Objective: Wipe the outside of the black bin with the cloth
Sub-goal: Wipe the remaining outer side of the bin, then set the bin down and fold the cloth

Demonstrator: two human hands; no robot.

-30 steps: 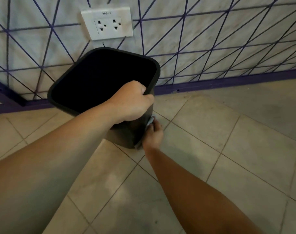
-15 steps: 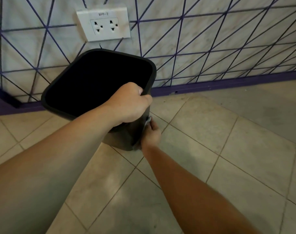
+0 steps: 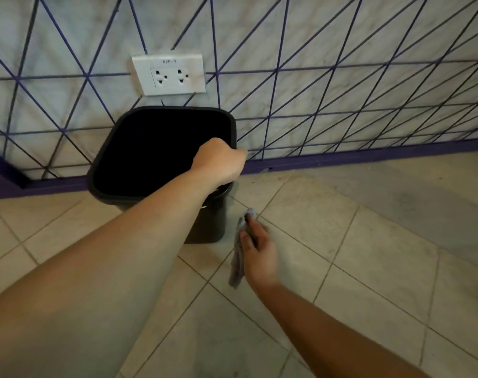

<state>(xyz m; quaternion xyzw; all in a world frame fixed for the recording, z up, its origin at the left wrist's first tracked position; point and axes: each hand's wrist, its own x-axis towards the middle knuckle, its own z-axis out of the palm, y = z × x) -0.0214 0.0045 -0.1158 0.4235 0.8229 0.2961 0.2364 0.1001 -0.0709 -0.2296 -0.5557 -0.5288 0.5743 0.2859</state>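
Observation:
The black bin (image 3: 213, 222) stands on the tiled floor against the wall, its open top facing me. My left hand (image 3: 218, 162) grips the rim at the bin's right near corner, fingers curled over the edge. My right hand (image 3: 257, 249) holds a grey cloth (image 3: 239, 257) just to the right of the bin's lower side, a small gap away from it. The cloth hangs down from my fingers, blurred. My left forearm hides part of the bin's front wall.
A white double socket (image 3: 169, 75) sits on the marble wall with purple lines, just above the bin. A purple skirting (image 3: 341, 159) runs along the wall's base. Beige floor tiles (image 3: 341, 241) spread to the right and front.
My right hand with the cloth has come off the bin's side and moved right and toward me. The bin has been set more upright, nearer the wall. The view has pulled back.

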